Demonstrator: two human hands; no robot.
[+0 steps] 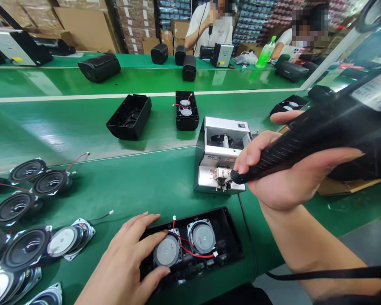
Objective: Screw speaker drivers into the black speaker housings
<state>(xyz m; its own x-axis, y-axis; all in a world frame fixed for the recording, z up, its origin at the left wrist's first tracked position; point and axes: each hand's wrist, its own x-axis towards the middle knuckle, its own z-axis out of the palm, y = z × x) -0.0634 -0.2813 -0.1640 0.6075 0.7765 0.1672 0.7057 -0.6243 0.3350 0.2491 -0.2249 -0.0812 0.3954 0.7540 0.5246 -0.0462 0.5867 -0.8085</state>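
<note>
My right hand [282, 178] grips a black electric screwdriver [268, 150], its thumb along the near side. The screwdriver's tip is at the front outlet of a silver screw feeder [225, 159]; whether a screw sits on the bit cannot be made out. Below it lies a black speaker housing [231, 237], open side up, with two round speaker drivers [201, 237] inside. Red wires [193, 254] with white plugs run over the drivers. My left hand [127, 258] holds the housing's left end, index finger and thumb against the left driver.
Loose speaker drivers [25, 248] lie in several rows at the left. Beyond stand an empty black housing [130, 116] and one with drivers [187, 111]. Finished-looking black speakers [100, 67] sit on the far green bench. Two people are behind it. A black cable [330, 273] crosses at right.
</note>
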